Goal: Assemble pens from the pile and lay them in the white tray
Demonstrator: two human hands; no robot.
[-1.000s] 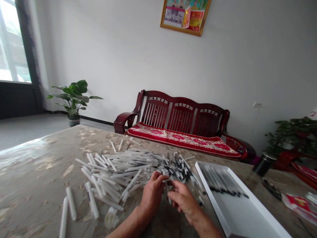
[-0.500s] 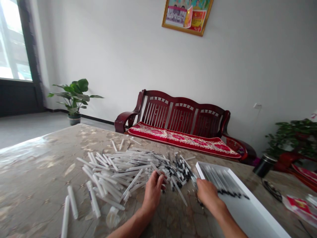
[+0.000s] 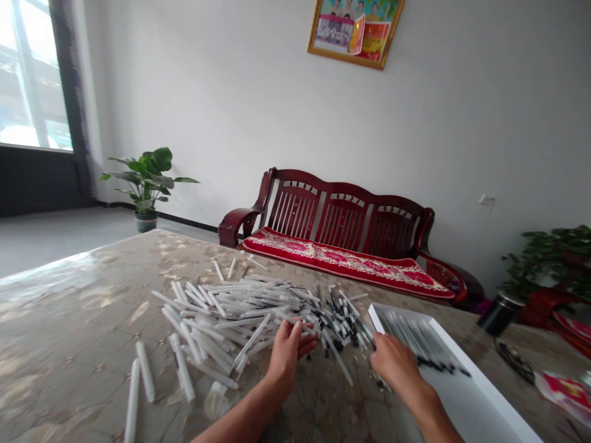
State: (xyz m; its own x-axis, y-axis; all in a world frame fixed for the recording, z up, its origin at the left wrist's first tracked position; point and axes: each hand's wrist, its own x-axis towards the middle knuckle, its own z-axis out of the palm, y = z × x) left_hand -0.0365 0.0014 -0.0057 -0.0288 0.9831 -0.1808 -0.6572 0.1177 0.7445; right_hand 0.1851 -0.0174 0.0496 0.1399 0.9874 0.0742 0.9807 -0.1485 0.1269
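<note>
- The desk (image 3: 83, 344) is the biggest thing before me, its far edge running along the wooden bench (image 3: 355, 212).
- The white tray (image 3: 455, 403) sits well right of the desk's far left corner, its far end towards the far edge.
- The heap of pale tubes (image 3: 217, 320) sprawls left of the tray, back towards the far edge, with dark-tipped pieces (image 3: 337, 317) at its tray end.
- A row of pens (image 3: 406, 335) lies in the tray's far part.
- The right hand (image 3: 394, 360) is by the tray's left wall, its grip drawn together; whether it pinches anything, I can't tell.
- The left hand (image 3: 286, 354) is at the heap's near side, fingers half curled; a tube may lie in that grip, unclear.
- I'd judge this as picking out pieces; the next move calls for a clean pinch on one.
</note>
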